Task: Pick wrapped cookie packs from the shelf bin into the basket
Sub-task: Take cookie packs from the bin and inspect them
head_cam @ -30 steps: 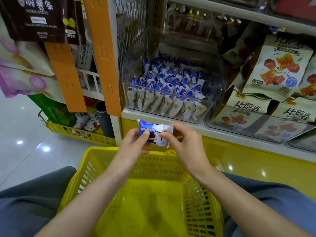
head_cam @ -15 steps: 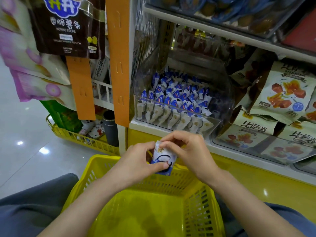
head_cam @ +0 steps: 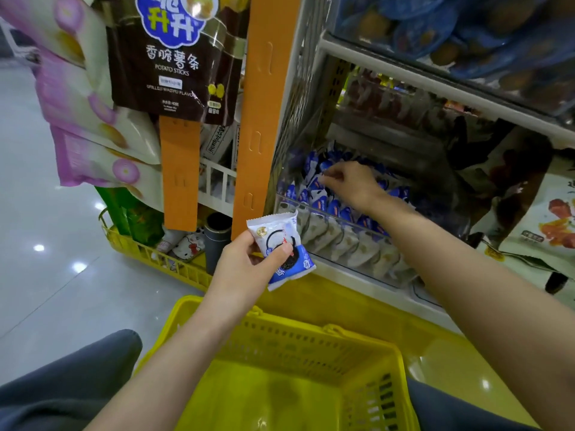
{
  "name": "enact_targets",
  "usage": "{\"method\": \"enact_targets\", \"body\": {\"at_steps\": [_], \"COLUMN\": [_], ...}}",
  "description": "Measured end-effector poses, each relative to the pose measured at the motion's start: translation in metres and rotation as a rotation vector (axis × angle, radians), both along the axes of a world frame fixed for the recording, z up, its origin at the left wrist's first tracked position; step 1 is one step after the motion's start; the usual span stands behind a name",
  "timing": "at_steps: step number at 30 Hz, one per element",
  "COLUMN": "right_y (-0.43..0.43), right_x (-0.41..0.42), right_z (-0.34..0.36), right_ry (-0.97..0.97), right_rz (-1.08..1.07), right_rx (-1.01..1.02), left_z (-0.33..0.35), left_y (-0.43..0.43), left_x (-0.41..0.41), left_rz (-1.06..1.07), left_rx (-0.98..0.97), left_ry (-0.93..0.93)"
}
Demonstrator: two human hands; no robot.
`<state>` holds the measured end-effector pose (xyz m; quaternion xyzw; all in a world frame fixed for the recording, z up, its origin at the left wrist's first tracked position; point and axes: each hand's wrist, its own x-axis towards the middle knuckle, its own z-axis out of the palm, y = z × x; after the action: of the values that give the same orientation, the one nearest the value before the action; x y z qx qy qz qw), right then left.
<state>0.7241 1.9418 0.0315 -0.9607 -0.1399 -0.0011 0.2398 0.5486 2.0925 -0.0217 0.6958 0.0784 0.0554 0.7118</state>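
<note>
My left hand [head_cam: 249, 262] grips one white and blue wrapped cookie pack [head_cam: 280, 248], held upright above the far rim of the yellow basket [head_cam: 289, 337] and in front of the shelf. My right hand [head_cam: 348, 183] is inside the clear shelf bin [head_cam: 314, 213], fingers bent down on the pile of blue and white cookie packs [head_cam: 339, 241]. Whether those fingers have closed on a pack is hidden. The basket sits between my knees and its floor looks bare.
An orange hanging strip [head_cam: 258, 119] and a brown potato stick bag [head_cam: 174, 57] hang left of the bin. Larger snack bags [head_cam: 547, 213] fill the shelf to the right. A low yellow tray [head_cam: 149, 253] with small items stands on the tiled floor.
My right hand let go of the pack and reached up into the bin. My left hand now holds the pack alone, a little higher. The view has tilted and moved closer to the shelf.
</note>
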Motion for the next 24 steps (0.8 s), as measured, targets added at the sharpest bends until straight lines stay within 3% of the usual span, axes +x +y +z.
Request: {"method": "enact_targets", "body": {"at_steps": [4, 11, 15, 21, 24], "right_y": [0.012, 0.027, 0.026, 0.009, 0.006], "right_x": [0.020, 0.034, 0.032, 0.001, -0.030], "right_z": [-0.002, -0.001, -0.001, 0.022, 0.042], "right_ry": [0.106, 0.107, 0.109, -0.273, -0.303], "right_rz": [-0.028, -0.161, -0.220, -0.214, -0.192], "right_rx": [-0.156, -0.342, -0.179, 0.327, 0.471], "left_z": [0.001, 0.004, 0.004, 0.005, 0.008], "left_y": [0.004, 0.007, 0.009, 0.009, 0.006], "left_x": [0.003, 0.003, 0.003, 0.003, 0.001], "left_rz": [0.010, 0.007, 0.026, 0.042, 0.040], "left_rx": [0.012, -0.009, -0.023, -0.140, -0.247], "left_ry": [0.006, -0.005, -0.006, 0.063, 0.147]}}
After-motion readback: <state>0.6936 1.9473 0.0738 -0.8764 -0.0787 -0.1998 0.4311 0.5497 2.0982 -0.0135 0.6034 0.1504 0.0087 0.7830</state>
